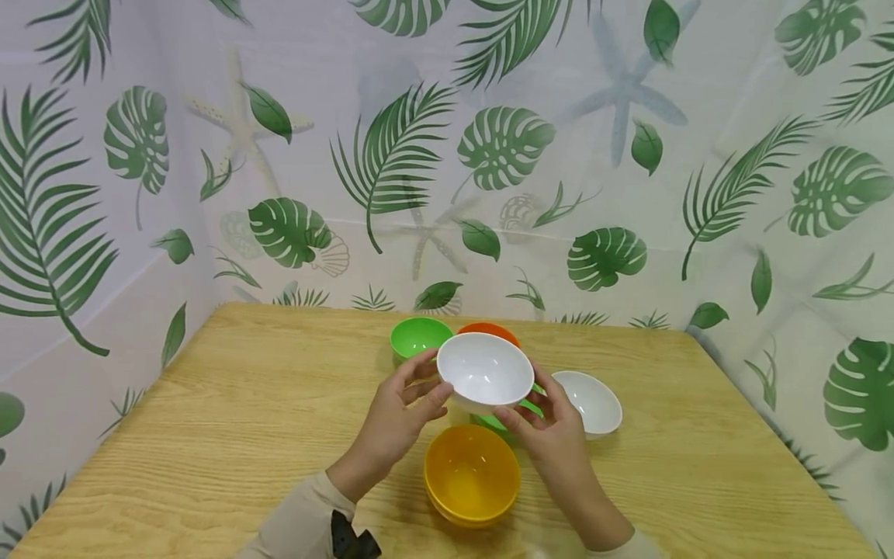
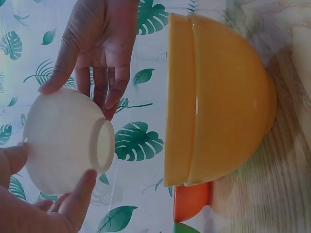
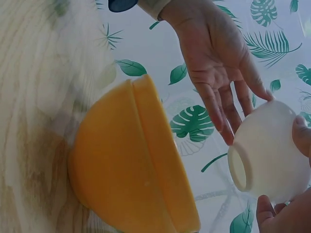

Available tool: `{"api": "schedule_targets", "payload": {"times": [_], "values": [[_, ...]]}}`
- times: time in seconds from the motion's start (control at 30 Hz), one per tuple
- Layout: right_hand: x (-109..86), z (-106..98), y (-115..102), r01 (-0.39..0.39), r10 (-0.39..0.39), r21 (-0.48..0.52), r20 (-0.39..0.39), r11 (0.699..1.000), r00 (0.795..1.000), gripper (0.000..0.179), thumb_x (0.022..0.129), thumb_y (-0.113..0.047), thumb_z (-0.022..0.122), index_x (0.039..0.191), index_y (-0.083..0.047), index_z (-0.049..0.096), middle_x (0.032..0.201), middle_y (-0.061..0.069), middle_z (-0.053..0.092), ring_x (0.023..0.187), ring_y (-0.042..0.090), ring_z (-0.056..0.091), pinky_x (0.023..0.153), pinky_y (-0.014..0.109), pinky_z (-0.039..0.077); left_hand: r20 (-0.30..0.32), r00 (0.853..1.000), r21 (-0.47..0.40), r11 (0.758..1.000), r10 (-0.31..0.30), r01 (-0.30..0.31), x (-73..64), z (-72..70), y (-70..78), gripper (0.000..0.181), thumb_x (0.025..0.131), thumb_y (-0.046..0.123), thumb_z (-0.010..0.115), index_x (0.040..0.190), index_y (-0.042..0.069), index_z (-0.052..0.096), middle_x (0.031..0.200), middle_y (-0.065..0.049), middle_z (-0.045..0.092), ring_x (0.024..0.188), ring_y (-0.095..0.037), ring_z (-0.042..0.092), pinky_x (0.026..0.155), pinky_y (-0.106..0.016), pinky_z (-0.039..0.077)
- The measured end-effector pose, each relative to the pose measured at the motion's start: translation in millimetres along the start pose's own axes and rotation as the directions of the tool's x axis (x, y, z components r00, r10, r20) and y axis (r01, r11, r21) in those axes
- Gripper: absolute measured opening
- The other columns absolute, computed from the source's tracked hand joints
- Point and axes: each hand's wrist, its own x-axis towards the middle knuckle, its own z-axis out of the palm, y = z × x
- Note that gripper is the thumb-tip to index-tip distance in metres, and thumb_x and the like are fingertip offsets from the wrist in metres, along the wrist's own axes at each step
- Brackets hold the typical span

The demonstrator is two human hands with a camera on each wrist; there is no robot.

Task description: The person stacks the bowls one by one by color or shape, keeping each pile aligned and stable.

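A white bowl [image 1: 485,371] is held up above the table between both hands, its mouth tilted toward the head camera. My left hand [image 1: 396,419] grips its left side, thumb at the near rim and fingers beneath. On the opposite side my right hand [image 1: 552,427] holds it the same way. Both wrist views show the white bowl's [image 2: 68,141] [image 3: 269,150] outside and foot ring, with thumbs and fingertips on it. Just below stand nested yellow bowls [image 1: 472,473], two rims showing in the left wrist view. A green bowl behind the right hand is mostly hidden.
Farther back on the wooden table [image 1: 279,388] are a green bowl [image 1: 419,338] and an orange bowl [image 1: 492,331], partly covered by the held one. Another white bowl [image 1: 594,404] rests right of the right hand. A leaf-patterned cloth [image 1: 517,233] hangs behind.
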Motion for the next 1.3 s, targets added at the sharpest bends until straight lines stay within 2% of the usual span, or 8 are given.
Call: {"api": "schedule_targets", "payload": {"times": [0.1, 0.27, 0.47, 0.6, 0.73, 0.9, 1.13, 1.3], "values": [[-0.2, -4.7, -0.4, 0.007, -0.007, 0.007, 0.041, 1.0, 0.999, 0.07, 0.087, -0.005, 0.07, 0.146, -0.006, 0.034, 0.145, 0.007, 0.038, 0.121, 0.022, 0.048, 0.09, 0.02, 0.051, -0.018, 1.0, 0.067, 0.998, 0.013, -0.012, 0.8, -1.9, 0.7, 0.068, 0.09, 0.019, 0.068, 0.148, 0.008, 0.034, 0.128, -0.012, 0.054, 0.122, -0.029, 0.051, 0.098, -0.044, 0.049], [-1.4, -10.0, 0.0, 0.018, -0.017, -0.008, 0.103, 1.0, 0.995, 0.072, 0.088, -0.005, 0.068, 0.149, -0.004, 0.029, 0.148, 0.009, 0.035, 0.121, 0.023, 0.048, 0.091, 0.021, 0.05, 0.029, 1.0, 0.109, 0.994, 0.007, -0.01, -0.2, -4.6, 1.7, 0.06, 0.088, 0.022, 0.071, 0.141, 0.01, 0.045, 0.133, -0.006, 0.052, 0.125, -0.025, 0.046, 0.103, -0.049, 0.043], [-5.0, -13.3, -2.4, 0.006, -0.004, -0.023, 0.112, 1.0, 0.994, 0.068, 0.087, -0.002, 0.068, 0.146, -0.003, 0.036, 0.143, 0.012, 0.039, 0.114, 0.021, 0.051, 0.091, 0.019, 0.05, 0.104, 0.994, 0.041, 0.999, 0.013, -0.018, -1.1, -6.9, 0.0, 0.057, 0.087, 0.019, 0.072, 0.134, 0.006, 0.045, 0.14, -0.009, 0.047, 0.132, -0.027, 0.043, 0.107, -0.046, 0.04], [-6.6, -15.6, -3.9, 0.012, -0.007, -0.031, 0.135, 0.999, 0.991, 0.066, 0.086, -0.003, 0.069, 0.144, -0.003, 0.038, 0.141, 0.014, 0.041, 0.111, 0.018, 0.052, 0.09, 0.019, 0.05, 0.141, 0.99, 0.016, 1.0, 0.015, -0.017, -1.1, -11.3, -2.8, 0.066, 0.085, 0.02, 0.074, 0.139, 0.006, 0.039, 0.139, -0.013, 0.047, 0.128, -0.028, 0.048, 0.105, -0.04, 0.042], [-7.1, -19.9, -2.2, 0.014, -0.002, -0.06, 0.207, 0.998, 0.978, 0.066, 0.087, -0.005, 0.069, 0.145, -0.002, 0.038, 0.138, 0.015, 0.044, 0.109, 0.016, 0.054, 0.088, 0.02, 0.052, 0.179, 0.984, 0.058, 0.998, 0.009, -0.02, -2.2, -16.9, -4.2, 0.079, 0.083, 0.024, 0.076, 0.147, 0.008, 0.033, 0.137, -0.013, 0.045, 0.123, -0.029, 0.049, 0.102, -0.04, 0.045], [-9.5, -23.2, -0.3, -0.029, 0.058, -0.101, 0.293, 0.994, 0.954, 0.07, 0.087, -0.013, 0.071, 0.147, -0.006, 0.036, 0.137, 0.016, 0.043, 0.107, 0.022, 0.053, 0.085, 0.021, 0.053, 0.234, 0.972, 0.121, 0.992, -0.006, -0.024, -5.6, -21.6, -2.8, 0.075, 0.083, 0.027, 0.076, 0.145, 0.012, 0.037, 0.139, -0.008, 0.045, 0.126, -0.028, 0.046, 0.103, -0.043, 0.045], [-11.0, -20.1, 0.6, -0.067, 0.101, -0.133, 0.266, 0.989, 0.959, 0.076, 0.081, -0.014, 0.078, 0.145, -0.005, 0.038, 0.126, 0.018, 0.044, 0.099, 0.022, 0.055, 0.081, 0.022, 0.054, 0.265, 0.963, 0.085, 0.996, -0.043, 0.021, -10.0, -21.6, -1.2, 0.083, 0.084, 0.026, 0.075, 0.149, 0.005, 0.029, 0.146, -0.014, 0.04, 0.133, -0.03, 0.043, 0.104, -0.037, 0.043], [-11.4, -23.7, 3.5, 0.039, 0.031, -0.261, 0.258, 0.964, 0.966, 0.071, 0.079, -0.017, 0.079, 0.142, -0.013, 0.046, 0.115, 0.009, 0.049, 0.093, 0.021, 0.049, 0.071, 0.018, 0.047, 0.269, 0.962, 0.127, 0.992, -0.045, 0.011, -14.1, -23.8, -3.4, 0.091, 0.081, 0.028, 0.078, 0.151, 0.007, 0.026, 0.15, -0.013, 0.034, 0.132, -0.031, 0.042, 0.105, -0.04, 0.043]]}}
